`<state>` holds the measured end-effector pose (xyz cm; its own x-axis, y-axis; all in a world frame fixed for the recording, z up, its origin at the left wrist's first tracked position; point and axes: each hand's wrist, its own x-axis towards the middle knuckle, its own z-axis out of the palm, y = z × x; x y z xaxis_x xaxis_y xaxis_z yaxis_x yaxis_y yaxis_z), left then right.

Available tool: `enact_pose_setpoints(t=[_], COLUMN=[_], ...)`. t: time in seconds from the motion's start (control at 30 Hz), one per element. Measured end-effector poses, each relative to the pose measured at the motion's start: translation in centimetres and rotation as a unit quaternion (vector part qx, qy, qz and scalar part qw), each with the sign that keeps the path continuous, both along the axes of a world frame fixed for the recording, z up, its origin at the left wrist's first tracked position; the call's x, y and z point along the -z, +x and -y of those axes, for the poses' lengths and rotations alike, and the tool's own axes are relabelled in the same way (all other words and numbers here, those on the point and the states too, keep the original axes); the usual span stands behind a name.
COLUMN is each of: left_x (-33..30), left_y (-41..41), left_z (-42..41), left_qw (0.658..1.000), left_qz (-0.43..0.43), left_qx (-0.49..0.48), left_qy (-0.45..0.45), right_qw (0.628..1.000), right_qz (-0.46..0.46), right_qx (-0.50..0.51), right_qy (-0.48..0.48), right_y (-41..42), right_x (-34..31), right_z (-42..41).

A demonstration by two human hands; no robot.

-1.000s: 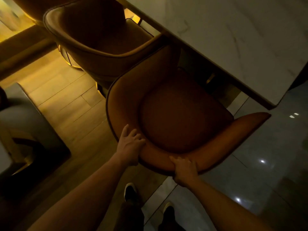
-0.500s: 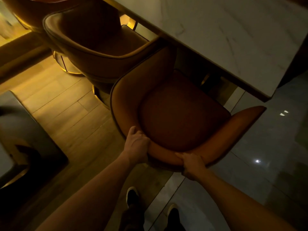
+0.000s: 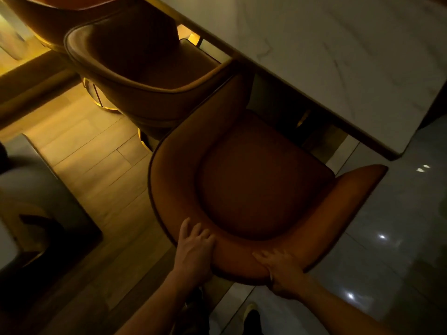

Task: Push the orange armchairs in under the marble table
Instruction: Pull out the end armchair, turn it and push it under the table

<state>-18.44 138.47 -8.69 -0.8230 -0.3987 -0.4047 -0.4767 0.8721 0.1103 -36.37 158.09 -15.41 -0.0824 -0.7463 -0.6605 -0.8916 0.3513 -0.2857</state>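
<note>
An orange armchair stands in front of me, its seat reaching just under the edge of the marble table. Its left arm goes under the tabletop; its right arm sticks out past the table's corner. My left hand grips the curved backrest on the left, fingers over the top rim. My right hand holds the backrest a little further right, fingers laid over the padding. A second orange armchair sits to the left, pushed in at the table, touching the first one's arm.
Part of a third orange chair shows at the top left. A grey cushioned seat stands on the wooden floor to the left. Glossy grey tiles lie to the right. My shoes are below the chair.
The chair and both hands have stayed in nearly the same place. My left fingers have spread out a little over the rim. The view has shifted slightly.
</note>
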Motion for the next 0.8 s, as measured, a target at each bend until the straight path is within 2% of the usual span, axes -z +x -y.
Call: enact_pose_setpoints(t=[0.13,0.47,0.7,0.8], left_x=[0.7,0.6,-0.2,-0.8], left_y=[-0.4,-1.6,-2.1,-2.4], left_z=[0.2,0.2,0.1,0.0], left_qw=[1.0,1.0,0.999,0.998], left_qz=[-0.022,0.001,0.028,0.049], left_qx=[-0.013,-0.011,0.002,0.007], left_qy=[-0.007,-0.007,-0.025,-0.03], right_qw=[0.999,0.998,0.999,0.998], right_qz=[0.022,0.025,0.029,0.035], right_qx=[-0.039,-0.062,-0.031,0.032], right_qy=[0.01,-0.003,-0.029,-0.038], right_y=[-1.4,-3.0,-3.0,-2.2], right_x=[-0.1,-0.2,0.7,1.2], right_z=[0.6,0.9,0.3,-0.3])
